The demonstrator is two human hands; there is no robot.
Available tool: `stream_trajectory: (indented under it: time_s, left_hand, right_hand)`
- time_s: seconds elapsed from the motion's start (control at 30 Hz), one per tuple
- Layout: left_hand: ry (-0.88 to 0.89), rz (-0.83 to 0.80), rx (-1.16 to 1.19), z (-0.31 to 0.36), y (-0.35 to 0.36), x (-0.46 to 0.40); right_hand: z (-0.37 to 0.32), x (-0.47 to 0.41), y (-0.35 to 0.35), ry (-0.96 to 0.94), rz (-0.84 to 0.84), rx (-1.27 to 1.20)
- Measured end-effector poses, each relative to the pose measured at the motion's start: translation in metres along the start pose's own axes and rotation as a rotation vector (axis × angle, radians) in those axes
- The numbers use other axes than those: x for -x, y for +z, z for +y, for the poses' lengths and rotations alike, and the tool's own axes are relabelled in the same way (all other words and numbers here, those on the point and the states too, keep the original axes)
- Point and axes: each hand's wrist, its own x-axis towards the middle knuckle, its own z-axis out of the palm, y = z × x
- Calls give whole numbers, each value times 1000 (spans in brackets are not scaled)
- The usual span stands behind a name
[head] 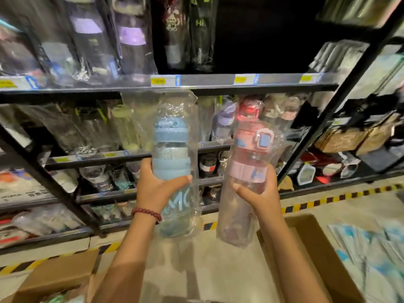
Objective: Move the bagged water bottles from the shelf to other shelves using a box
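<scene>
While each hand clasps a bagged bottle in front of the shelf point(168, 84), left hand point(157, 186) round the blue bottle point(170, 158), right hand point(255, 191) round the pink bottle point(247, 162), the work looks midway: neither sits in the box point(306, 237) below, and many bagged bottles remain shelved.

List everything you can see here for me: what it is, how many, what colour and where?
blue bottle: one, blue, in a clear bag, held up left of centre.
pink bottle: one, pink, in a clear bag, held up right of centre.
shelves: several tiers, black, across the background.
bagged bottles on shelves: many, purple, green, dark and clear; too blurred to count.
cardboard boxes: two, brown, bottom left and bottom right.
hazard tape: yellow and black, on the floor.
bracelet: one, dark red, left wrist.
left hand: fingers round the blue bottle.
right hand: fingers round the pink bottle.
</scene>
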Motion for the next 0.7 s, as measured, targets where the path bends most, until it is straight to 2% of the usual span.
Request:
stream_trajectory:
  time_s: [0.27,0.5,0.7]
  left_hand:
    - [137,55,-15,50,50,-56]
    - [249,107,45,91,53,-134]
    - [245,77,83,113,63,-212]
  right_hand:
    - [-22,-91,-18,-53,-3,-85]
    - [-52,-174,5,-166,6,-75]
    - [-81,-249,34,-214,9,-95]
